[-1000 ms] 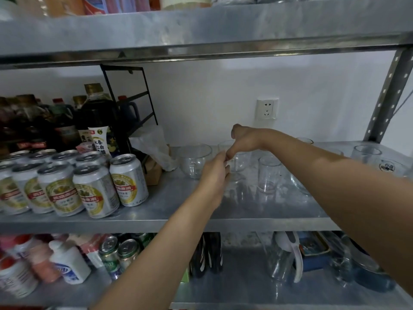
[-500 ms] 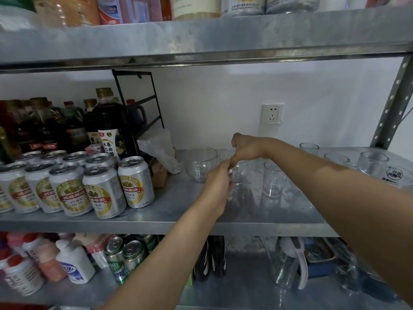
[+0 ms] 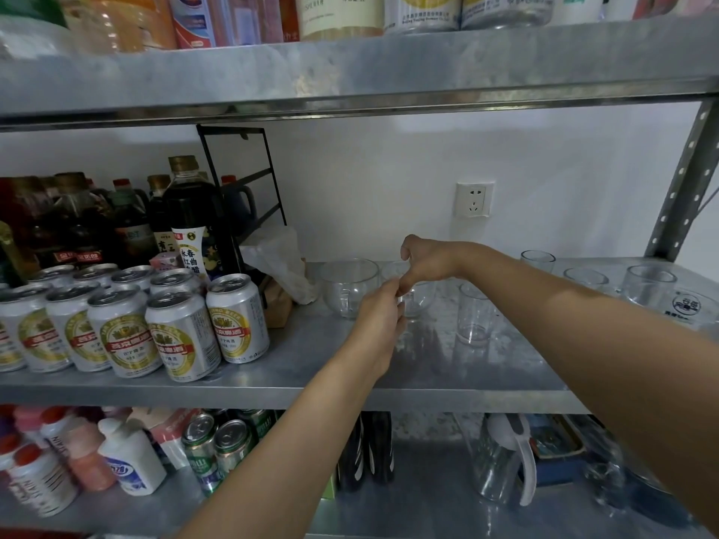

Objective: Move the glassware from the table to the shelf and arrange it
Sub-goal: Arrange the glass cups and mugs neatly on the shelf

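Both my arms reach in from the lower edge of the frame to the middle metal shelf (image 3: 447, 367), meeting at the centre of the picture. My left hand (image 3: 379, 324) comes up from the bottom centre, its fingers drawn together at the rim of a small clear glass (image 3: 418, 299). My right hand (image 3: 426, 260) comes in from the right, knuckles up and curled over the top of that same glass. The hands cover most of the glass, so I cannot tell whether either grip is actually pinching it or only touching it.

Just left of my hands, a round clear glass mug (image 3: 346, 285) stands upright on the shelf. Just right of them stands a straight clear tumbler (image 3: 472, 319), also upright. Further right, toward the back and the right edge, more glasses stand in a loose group (image 3: 646, 284).

The left third of the shelf holds rows of silver beer cans (image 3: 175, 336), with dark sauce bottles (image 3: 190, 215) behind them. A white wall socket (image 3: 474, 199) sits above my hands.
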Available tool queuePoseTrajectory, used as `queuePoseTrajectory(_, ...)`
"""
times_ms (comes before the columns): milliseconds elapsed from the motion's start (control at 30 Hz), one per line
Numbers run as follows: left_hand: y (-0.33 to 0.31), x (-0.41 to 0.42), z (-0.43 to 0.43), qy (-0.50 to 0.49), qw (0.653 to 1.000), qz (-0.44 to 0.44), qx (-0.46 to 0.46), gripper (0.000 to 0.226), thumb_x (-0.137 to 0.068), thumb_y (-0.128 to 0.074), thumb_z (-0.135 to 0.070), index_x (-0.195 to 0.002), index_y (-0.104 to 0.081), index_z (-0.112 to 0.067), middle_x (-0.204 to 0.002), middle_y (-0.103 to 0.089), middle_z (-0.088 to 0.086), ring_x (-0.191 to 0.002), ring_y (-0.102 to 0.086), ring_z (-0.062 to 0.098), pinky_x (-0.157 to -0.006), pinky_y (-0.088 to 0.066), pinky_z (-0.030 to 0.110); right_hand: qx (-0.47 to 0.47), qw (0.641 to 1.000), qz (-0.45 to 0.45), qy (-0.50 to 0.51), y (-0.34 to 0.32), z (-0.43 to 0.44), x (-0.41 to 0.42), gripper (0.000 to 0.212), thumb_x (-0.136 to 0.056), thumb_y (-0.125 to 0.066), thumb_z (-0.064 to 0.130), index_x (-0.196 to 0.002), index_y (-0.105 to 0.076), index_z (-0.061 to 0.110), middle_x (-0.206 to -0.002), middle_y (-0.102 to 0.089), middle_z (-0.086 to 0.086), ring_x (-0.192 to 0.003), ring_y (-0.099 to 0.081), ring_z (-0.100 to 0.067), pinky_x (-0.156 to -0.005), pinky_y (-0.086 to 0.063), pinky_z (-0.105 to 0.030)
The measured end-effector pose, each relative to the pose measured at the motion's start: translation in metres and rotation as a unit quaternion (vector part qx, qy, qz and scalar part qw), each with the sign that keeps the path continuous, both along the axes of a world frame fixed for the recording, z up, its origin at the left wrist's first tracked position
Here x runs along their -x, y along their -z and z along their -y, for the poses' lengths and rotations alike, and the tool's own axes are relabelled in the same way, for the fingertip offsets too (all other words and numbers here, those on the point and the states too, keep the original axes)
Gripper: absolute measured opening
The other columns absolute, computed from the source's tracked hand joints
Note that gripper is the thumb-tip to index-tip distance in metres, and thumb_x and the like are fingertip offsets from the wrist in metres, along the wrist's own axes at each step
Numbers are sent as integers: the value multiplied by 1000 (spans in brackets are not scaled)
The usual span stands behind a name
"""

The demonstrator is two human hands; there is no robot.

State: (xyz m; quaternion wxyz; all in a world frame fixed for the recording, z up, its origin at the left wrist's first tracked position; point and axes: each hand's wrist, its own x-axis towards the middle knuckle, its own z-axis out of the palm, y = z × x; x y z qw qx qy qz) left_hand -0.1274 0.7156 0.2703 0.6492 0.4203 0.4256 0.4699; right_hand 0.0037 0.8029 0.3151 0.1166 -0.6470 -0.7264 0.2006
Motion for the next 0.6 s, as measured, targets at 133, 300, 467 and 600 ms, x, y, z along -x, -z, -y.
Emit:
queuePoseTrajectory(133,1,0,1,0,1000,0,-14,36,-102,-38,-29,-134,-48,-15,-93,-53,-10,-101,-52,10,-86,-40,24,6,1000,-9,1,1,0,-2,75,-74,-84,32,-131,-38,14,-120,-47,-6,-107,-49,-22,-86,-43,-31)
queuePoseTrajectory(300,-1,2,4,-64,996,-35,-45,20,-99,-44,-24,-84,-56,-23,-81,-55,-7,-83,-54,14,-86,-44,29,7,998,-60,-4,-5,6,-8,90,-75,-82,35,-146,-29,23,-130,-38,-2,-123,-44,-22,-101,-39,-31)
queuePoseTrajectory(467,-14,-5,0,-115,985,28,-127,13,-95,-50,-13,-100,-61,-17,-88,-60,-3,-88,-56,13,-84,-46,24,-54,993,-106,20,-24,20,-28,82,-76,-80,42,-143,-37,23,-127,-48,-3,-119,-49,-20,-96,-40,-27)
queuePoseTrajectory(600,-21,-24,-8,-54,987,-16,-150,28,-93,-55,-8,-119,-62,-6,-84,-60,1,-80,-56,13,-84,-49,24,-82,983,-155,59,-38,33,-57,72,-75,-82,39,-134,-47,18,-122,-56,-8,-109,-59,-21,-97,-50,-32)
